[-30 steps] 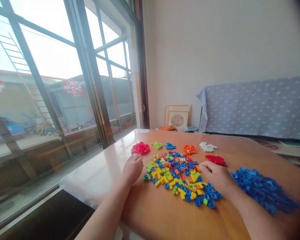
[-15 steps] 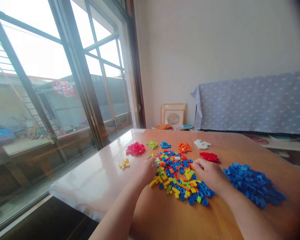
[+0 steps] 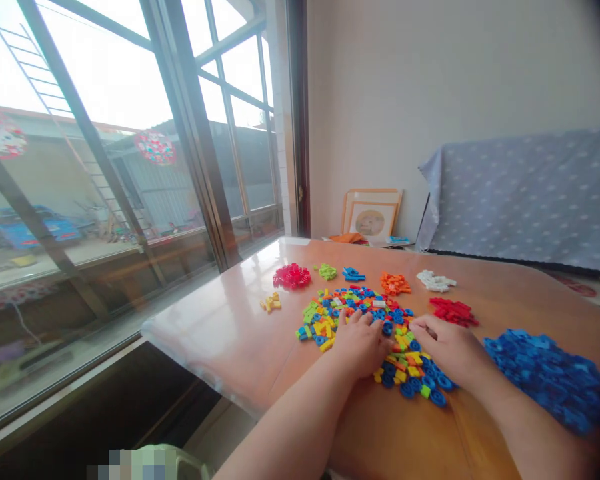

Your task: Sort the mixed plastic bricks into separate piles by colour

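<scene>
A mixed heap of small toy building bricks (image 3: 320, 327) in blue, yellow, green, orange and red lies on the table in front of me. My left hand (image 3: 363, 341) rests palm down over the middle of this heap, its fingers apart among the bricks. Close to its thumb side is a round blue brick (image 3: 387, 328). At the heap's right edge my right hand (image 3: 447, 340) is closed, with thumb and forefinger drawn together. Whatever sits between those fingertips, if anything, is hidden.
Sorted piles surround the heap: pink (image 3: 291, 276), pale yellow (image 3: 271, 303), green (image 3: 326, 271), light blue (image 3: 353, 274), orange (image 3: 395, 283), white (image 3: 435, 281), red (image 3: 453, 311), and a large blue pile (image 3: 550, 373) at right. A window (image 3: 180, 133) stands left of the table (image 3: 220, 320).
My left hand has moved right, from the heap's left edge to over its middle. My right hand stays by the right edge. The view has shifted, bringing more of the window side in.
</scene>
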`<state>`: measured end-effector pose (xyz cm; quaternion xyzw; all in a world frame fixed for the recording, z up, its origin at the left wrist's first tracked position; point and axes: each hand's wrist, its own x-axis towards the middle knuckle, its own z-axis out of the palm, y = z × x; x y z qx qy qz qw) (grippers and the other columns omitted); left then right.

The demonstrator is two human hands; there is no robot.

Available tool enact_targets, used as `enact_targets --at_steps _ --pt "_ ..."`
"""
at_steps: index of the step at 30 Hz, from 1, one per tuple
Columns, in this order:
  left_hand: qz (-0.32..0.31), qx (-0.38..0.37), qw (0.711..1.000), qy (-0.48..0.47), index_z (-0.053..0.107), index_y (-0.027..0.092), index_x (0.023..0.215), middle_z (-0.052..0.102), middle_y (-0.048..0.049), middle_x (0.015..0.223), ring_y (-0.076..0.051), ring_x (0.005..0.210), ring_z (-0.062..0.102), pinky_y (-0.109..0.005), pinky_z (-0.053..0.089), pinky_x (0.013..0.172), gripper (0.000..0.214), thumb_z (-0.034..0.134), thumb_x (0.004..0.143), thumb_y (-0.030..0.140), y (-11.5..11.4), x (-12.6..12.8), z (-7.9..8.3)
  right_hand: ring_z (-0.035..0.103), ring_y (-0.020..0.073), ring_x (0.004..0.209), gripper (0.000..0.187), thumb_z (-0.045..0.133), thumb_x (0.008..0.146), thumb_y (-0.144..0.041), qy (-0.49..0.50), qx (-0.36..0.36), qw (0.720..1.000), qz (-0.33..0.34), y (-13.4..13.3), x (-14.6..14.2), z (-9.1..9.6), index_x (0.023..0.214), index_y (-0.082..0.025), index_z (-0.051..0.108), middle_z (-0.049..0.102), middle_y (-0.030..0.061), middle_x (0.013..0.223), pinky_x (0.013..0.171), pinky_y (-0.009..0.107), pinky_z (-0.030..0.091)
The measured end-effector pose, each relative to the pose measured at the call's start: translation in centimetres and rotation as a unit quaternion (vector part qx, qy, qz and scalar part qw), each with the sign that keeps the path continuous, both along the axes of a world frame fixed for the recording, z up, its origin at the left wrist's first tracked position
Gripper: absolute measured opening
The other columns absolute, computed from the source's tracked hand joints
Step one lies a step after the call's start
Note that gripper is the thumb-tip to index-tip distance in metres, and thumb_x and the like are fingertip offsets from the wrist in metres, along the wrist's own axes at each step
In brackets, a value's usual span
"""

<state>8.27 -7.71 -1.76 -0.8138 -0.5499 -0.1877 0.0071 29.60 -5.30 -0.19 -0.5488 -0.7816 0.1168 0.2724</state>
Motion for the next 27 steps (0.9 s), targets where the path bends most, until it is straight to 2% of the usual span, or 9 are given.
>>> enact_targets --at_steps 4,8,11,17,22,27 --pt "-0.009 0.015 1.000 0.004 0.067 0.025 0.098 0.069 -0.0076 0.105 -0.028 0.111 0.056 -0.054 0.034 0.107 0.040 0.040 0.098 0.054 -0.1 -0.8 -0.3 0.067 0.0196 0.073 0.036 0.049 0.090 -0.054 -0.010 -0.005 1.000 -0.014 0.5 0.1 -0.8 0.095 -0.027 0.072 0.073 0.0009 0.078 0.061 0.026 0.044" --pt "-0.004 0.029 1.000 0.004 0.069 0.024 0.092 0.068 -0.0075 0.100 -0.025 0.103 0.058 -0.049 0.036 0.102 0.038 0.043 0.097 0.051 0.2 -0.8 -0.5 0.067 0.0202 0.071 0.037 0.049 0.089 -0.056 -0.025 -0.013 0.999 -0.015 0.7 0.1 -1.2 0.097 -0.028 0.072 0.073 0.0012 0.077 0.060 0.027 0.044" --pt "-0.003 0.028 1.000 0.006 0.071 0.024 0.091 0.068 -0.0082 0.097 -0.026 0.101 0.058 -0.050 0.035 0.102 0.038 0.043 0.096 0.050 0.5 -0.7 -0.7 0.067 0.0217 0.072 0.038 0.049 0.089 -0.056 -0.035 -0.004 0.999 -0.005 0.7 0.1 -1.3 0.098 -0.027 0.072 0.075 0.0034 0.081 0.060 0.028 0.044" --pt "0.007 0.011 1.000 0.023 0.072 0.023 0.092 0.068 -0.0085 0.099 -0.028 0.100 0.058 -0.058 0.031 0.106 0.039 0.041 0.097 0.047 0.9 -0.6 -0.7 0.067 0.0205 0.075 0.037 0.047 0.091 -0.055 -0.047 0.000 0.999 -0.011 0.5 0.1 -1.5 0.093 -0.028 0.071 0.072 0.0019 0.078 0.064 0.027 0.045" --pt "0.020 0.010 0.999 0.039 0.070 0.024 0.096 0.068 -0.0058 0.104 -0.027 0.103 0.057 -0.058 0.031 0.109 0.037 0.039 0.098 0.045 0.8 -0.5 -0.4 0.067 0.0190 0.077 0.040 0.047 0.089 -0.060 -0.049 -0.021 0.999 -0.003 0.4 0.2 -1.2 0.098 -0.029 0.070 0.072 -0.0023 0.080 0.065 0.025 0.046" --pt "0.035 0.005 0.999 0.034 0.071 0.026 0.097 0.068 -0.0052 0.107 -0.027 0.107 0.056 -0.059 0.029 0.111 0.037 0.039 0.098 0.045 0.8 -0.4 -0.5 0.068 0.0192 0.080 0.043 0.049 0.085 -0.063 -0.064 -0.040 0.997 -0.021 0.8 0.5 -1.4 0.099 -0.029 0.071 0.073 -0.0025 0.081 0.066 0.025 0.047"
